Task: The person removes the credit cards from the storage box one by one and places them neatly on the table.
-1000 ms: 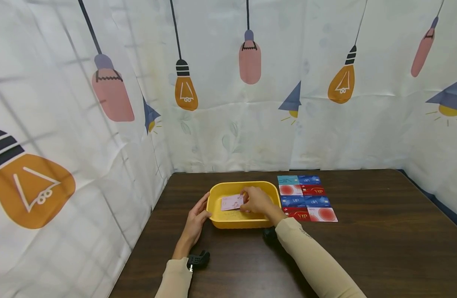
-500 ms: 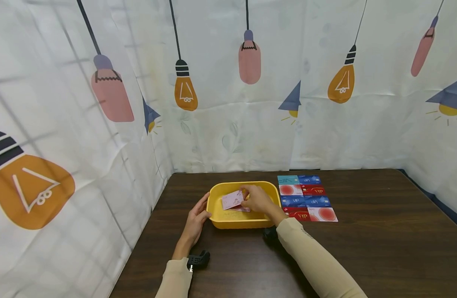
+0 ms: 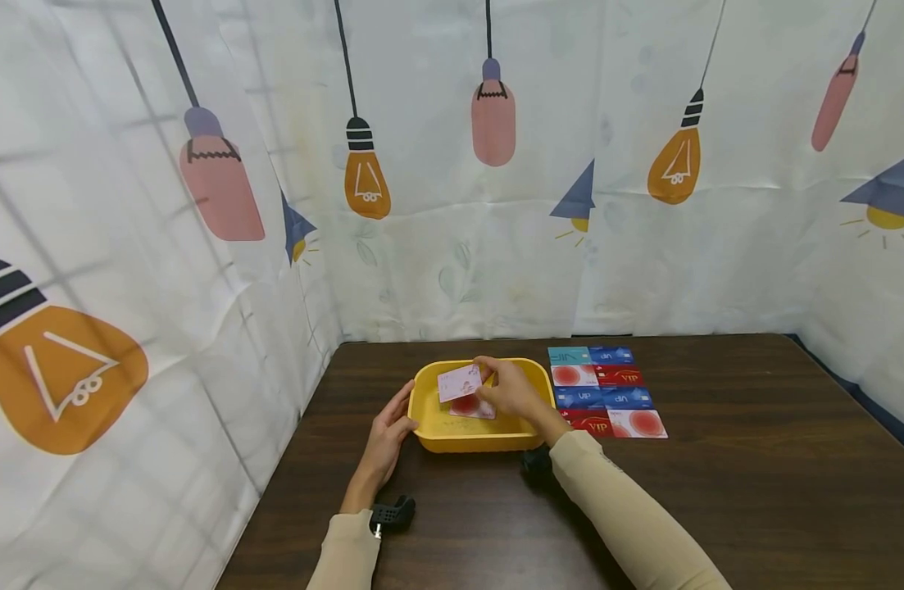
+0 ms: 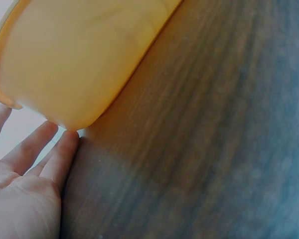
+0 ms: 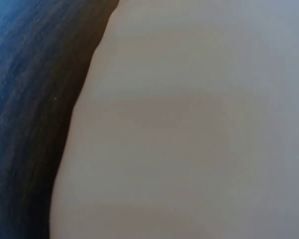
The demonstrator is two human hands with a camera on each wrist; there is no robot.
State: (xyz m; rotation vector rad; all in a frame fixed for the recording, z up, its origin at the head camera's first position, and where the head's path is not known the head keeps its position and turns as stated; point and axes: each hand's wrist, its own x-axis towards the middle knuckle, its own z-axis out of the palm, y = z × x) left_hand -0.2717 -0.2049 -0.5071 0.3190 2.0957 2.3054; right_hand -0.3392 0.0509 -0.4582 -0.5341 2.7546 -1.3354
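A pale pink card (image 3: 459,383) is pinched by my right hand (image 3: 514,388) above the inside of a yellow plastic basin (image 3: 488,444). Beneath it, a second card (image 3: 472,406) with a red round print lies on the basin's floor, partly covered. At the basin's left end, my left hand (image 3: 391,426) touches the wall and rim. Its extended fingers (image 4: 60,157) meet the basin's wall (image 4: 84,64) in the left wrist view. A blurred pale surface fills most of the right wrist view, and the right fingers are out of sight there.
Right of the basin, several cards (image 3: 602,399) in blue, red, teal and white lie in two columns, some printed VIP. They rest on a dark wooden table (image 3: 754,475). A white curtain (image 3: 437,270) with printed lamps hangs behind and at the sides.
My right hand has raised the pale pink card from low in the basin and tilted it, uncovering the red-printed card below. The left hand and basin have stayed put.
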